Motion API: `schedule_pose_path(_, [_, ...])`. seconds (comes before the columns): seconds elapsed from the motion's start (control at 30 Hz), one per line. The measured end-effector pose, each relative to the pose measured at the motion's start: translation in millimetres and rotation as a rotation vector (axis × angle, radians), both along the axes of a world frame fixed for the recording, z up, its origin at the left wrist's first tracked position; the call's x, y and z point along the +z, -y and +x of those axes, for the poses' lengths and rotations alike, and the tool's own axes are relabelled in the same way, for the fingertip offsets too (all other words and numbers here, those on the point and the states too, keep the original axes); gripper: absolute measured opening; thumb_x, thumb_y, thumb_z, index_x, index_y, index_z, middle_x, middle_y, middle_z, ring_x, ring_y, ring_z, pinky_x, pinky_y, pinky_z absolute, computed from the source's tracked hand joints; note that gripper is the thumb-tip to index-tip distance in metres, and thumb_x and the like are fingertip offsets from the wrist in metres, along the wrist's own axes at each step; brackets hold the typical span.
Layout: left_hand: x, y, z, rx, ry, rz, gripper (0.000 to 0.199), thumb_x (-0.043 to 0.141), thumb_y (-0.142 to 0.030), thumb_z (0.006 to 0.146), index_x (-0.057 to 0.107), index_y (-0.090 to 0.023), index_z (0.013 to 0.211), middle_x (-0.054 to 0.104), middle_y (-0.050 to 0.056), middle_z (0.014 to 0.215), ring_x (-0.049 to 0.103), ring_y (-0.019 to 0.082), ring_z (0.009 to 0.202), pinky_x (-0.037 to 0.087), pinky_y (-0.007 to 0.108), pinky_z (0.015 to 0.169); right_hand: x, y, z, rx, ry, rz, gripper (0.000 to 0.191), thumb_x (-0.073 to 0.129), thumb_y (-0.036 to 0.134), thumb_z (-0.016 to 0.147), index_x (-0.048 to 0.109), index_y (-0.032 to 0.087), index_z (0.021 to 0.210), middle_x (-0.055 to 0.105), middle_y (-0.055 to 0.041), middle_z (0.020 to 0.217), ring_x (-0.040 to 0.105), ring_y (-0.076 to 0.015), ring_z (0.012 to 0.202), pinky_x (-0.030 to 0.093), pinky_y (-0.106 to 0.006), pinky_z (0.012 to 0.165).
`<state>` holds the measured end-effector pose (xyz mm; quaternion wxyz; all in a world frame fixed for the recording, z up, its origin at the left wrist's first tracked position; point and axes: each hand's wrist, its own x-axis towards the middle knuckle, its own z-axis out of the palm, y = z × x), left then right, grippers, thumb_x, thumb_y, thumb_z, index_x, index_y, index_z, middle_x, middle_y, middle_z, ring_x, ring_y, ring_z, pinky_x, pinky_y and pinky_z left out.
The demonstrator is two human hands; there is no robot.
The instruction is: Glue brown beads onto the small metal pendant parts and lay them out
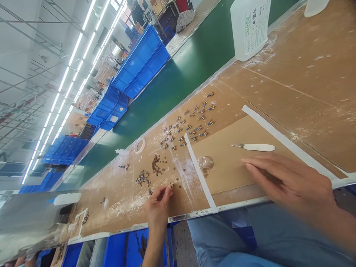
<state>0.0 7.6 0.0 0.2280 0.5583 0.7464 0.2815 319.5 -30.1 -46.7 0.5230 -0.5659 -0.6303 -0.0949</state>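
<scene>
My left hand [160, 204] is at the table's front edge, thumb and forefinger pinched on a tiny dark piece [171, 185]. My right hand [289, 181] hovers over the taped cardboard, its fingers pressed together; whether something small is between them cannot be made out. Just beyond it lies a white-handled knife [257, 147]. A small clear round dish [205, 162] sits left of the knife. Near my left hand are a pile of small brown beads [156, 165] and a cluster of small blue-and-gold figures [142, 178]. More such figures [191, 132] are spread out farther back.
A white jug [249, 29] stands at the back. A tape roll [139, 145] and a small white bottle [122, 152] lie near the green conveyor belt [178, 78]. Blue crates [141, 63] line its far side. Strips of white tape [201, 174] cross the table. Part of another person shows at lower left.
</scene>
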Motion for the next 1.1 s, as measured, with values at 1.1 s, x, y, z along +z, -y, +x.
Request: schedule_pose_path(1.1, [7.5,-5.6,14.8,-0.14,-0.248,0.033,0.025,0.065,-0.046,0.074,0.076,-0.023,0.073,0.076,0.003,0.069,0.072,0.023,0.067,0.053,0.031,0.066,-2.9,0.9,2.2,0.064,-0.033,-0.015,0.019,0.063,0.011,0.087,0.063,0.02,0.104,0.071,0.0001,0.092,0.068,-0.0118,0.085,0.054,-0.024,0.089])
